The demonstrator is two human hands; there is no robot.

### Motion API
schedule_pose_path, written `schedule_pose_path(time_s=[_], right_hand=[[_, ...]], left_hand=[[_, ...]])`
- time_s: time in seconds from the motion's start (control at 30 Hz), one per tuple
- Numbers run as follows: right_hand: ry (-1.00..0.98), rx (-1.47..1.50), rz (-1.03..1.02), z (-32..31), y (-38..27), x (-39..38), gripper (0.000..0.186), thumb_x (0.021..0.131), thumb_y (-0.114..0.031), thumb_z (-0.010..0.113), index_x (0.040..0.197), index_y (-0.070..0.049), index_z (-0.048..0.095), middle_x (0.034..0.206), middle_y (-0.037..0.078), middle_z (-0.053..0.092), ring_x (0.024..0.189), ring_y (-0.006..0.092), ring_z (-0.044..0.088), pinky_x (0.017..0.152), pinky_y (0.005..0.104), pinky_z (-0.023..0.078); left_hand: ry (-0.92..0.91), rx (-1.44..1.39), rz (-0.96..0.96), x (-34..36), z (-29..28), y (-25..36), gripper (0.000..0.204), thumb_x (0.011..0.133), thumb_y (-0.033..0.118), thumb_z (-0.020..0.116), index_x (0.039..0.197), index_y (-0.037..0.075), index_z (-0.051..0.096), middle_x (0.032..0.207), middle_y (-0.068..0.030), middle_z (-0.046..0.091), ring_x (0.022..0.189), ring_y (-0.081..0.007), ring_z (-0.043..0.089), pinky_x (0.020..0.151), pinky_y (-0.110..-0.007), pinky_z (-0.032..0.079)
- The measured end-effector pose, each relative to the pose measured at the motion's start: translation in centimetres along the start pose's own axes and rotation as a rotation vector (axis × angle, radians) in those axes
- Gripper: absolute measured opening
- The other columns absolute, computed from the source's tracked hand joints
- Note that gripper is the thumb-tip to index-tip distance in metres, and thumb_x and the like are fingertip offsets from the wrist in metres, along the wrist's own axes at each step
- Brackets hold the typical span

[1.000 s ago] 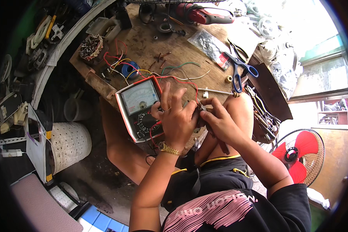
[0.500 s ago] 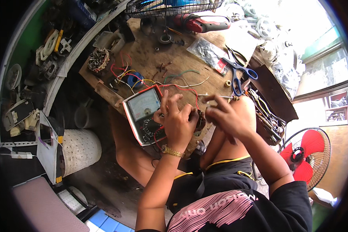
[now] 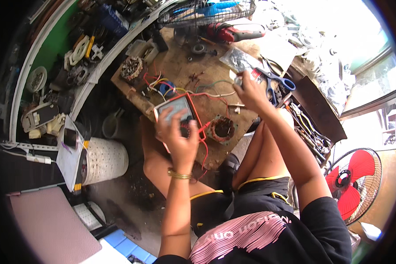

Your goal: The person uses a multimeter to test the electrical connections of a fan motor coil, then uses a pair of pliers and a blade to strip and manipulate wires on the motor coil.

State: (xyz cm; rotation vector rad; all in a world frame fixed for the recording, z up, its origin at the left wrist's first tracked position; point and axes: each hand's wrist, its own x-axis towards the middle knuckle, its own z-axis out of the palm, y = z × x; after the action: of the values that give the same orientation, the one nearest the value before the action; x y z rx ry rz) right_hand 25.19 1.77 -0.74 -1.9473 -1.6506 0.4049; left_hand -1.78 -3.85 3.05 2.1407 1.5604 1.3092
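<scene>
My left hand [image 3: 179,138] is spread over an analog multimeter [image 3: 197,112] with a red-orange edge, hiding much of its face and dial. Whether the blurred fingers touch the meter is unclear. Just right of it lies a round motor stator [image 3: 223,129] with dark copper windings. A red test probe [image 3: 204,127] points at the stator's left side, its red lead curving down below. My right hand [image 3: 253,92] is raised over the board's right part, near a clear plastic bag [image 3: 240,59] and blue-handled scissors [image 3: 275,79]. Its fingers are drawn together around something too small to make out.
A wooden board [image 3: 193,66] carries coloured wires, a blue wire spool [image 3: 167,88] and a red power tool [image 3: 235,33]. Pliers fill a tool box [image 3: 306,123] at right. A red-bladed fan [image 3: 347,180] stands lower right; a white perforated basket [image 3: 105,160] stands left.
My left hand has moved from beside the stator to over the multimeter. My right hand has moved up and away, toward the plastic bag, uncovering the stator. The view has shifted slightly.
</scene>
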Motion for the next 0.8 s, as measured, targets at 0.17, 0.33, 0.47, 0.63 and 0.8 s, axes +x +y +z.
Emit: schedule_pose_path(time_s=[0.17,0.33,0.47,0.63,0.8], right_hand=[[0.061,-0.158,-0.277,1.7,2.3,1.7,0.028,0.092,-0.012,0.055,0.118,0.0,0.054,0.113,0.024,0.063,0.108,0.0421,0.062,0.092,0.0532,0.049],[0.216,-0.195,-0.369,1.6,2.0,1.0,0.048,0.089,-0.01,0.066,0.136,-0.005,0.055,0.126,0.016,0.058,0.116,0.0383,0.056,0.099,0.0516,0.047],[0.398,0.196,-0.386,-0.9,-3.4,-3.5,0.025,0.087,-0.004,0.067,0.112,-0.005,0.066,0.1,0.015,0.063,0.094,0.0348,0.061,0.082,0.0444,0.049],[-0.099,0.607,-0.498,-1.1,-7.4,-17.8,0.019,0.081,0.004,0.066,0.099,-0.002,0.064,0.084,0.015,0.061,0.076,0.0348,0.063,0.067,0.0413,0.05],[-0.492,0.634,-0.124,4.0,-5.7,-25.9,0.017,0.091,-0.009,0.068,0.104,0.0,0.063,0.098,0.02,0.067,0.088,0.0383,0.069,0.078,0.043,0.055]], left_hand=[[0.114,0.001,-0.248,-5.6,-5.0,-4.0,0.027,0.083,0.007,0.071,0.11,0.005,0.067,0.119,-0.0114,0.061,0.114,-0.0337,0.06,0.102,-0.047,0.044],[-0.072,0.154,-0.083,-10.4,-5.7,-3.9,0.029,0.086,0.004,0.073,0.115,0.003,0.066,0.118,-0.0135,0.057,0.102,-0.0289,0.06,0.089,-0.039,0.051],[-0.225,0.154,0.074,-11.6,-3.8,-3.4,0.043,0.08,0.0,0.078,0.121,0.009,0.068,0.124,-0.0141,0.055,0.109,-0.0313,0.058,0.086,-0.041,0.052],[0.012,0.139,-0.105,-15.3,0.0,-3.9,0.051,0.083,-0.001,0.074,0.129,0.003,0.055,0.128,-0.0186,0.045,0.114,-0.0307,0.052,0.091,-0.039,0.05],[0.017,-0.262,-0.269,-15.2,1.1,-4.3,0.047,0.09,-0.007,0.067,0.133,0.003,0.049,0.112,-0.0068,0.057,0.079,-0.0145,0.059,0.075,-0.028,0.054]])
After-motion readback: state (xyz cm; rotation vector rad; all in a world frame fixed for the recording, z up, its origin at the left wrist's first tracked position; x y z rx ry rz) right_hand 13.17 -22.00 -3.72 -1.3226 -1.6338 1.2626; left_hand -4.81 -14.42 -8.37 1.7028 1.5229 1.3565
